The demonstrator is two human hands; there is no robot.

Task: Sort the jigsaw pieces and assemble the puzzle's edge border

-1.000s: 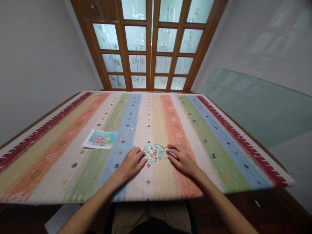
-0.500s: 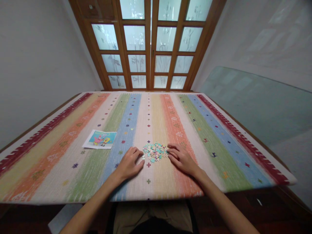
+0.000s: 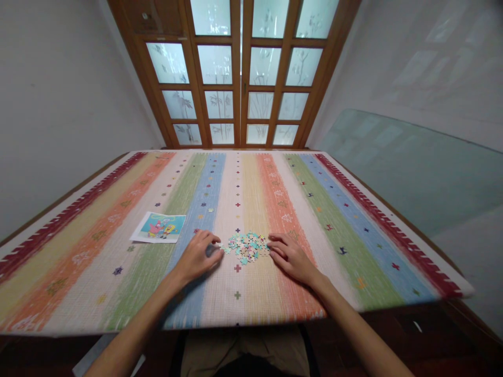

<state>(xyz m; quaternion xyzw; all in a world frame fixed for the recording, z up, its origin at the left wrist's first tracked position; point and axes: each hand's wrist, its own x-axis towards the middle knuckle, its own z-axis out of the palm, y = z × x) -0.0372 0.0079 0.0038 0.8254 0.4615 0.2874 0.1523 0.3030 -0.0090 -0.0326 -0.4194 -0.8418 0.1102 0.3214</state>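
A loose pile of small jigsaw puzzle pieces [image 3: 248, 247], mostly turquoise with some yellow and pink, lies on the striped tablecloth [image 3: 226, 309] in front of me. My left hand [image 3: 199, 256] rests at the pile's left edge, its thumb and curved fingers apart. A pale piece lies close to those fingertips; I cannot tell whether they touch it. On the opposite side, my right hand [image 3: 290, 256] lies with loosely bent, slightly spread fingers, their tips against the pile's right edge. No piece shows within its grasp.
A printed cartoon picture [image 3: 163, 228] lies flat to the left of the pile. The table's front edge is close to my lap. Beyond the far edge stand wooden glass-paned doors [image 3: 239, 84], and a pale glass panel [image 3: 393, 157] leans at the right wall.
My left hand has shifted left, away from the pile's middle, and a few pieces now lie farther out on that side. My right hand has hardly moved. The view has shifted slightly.
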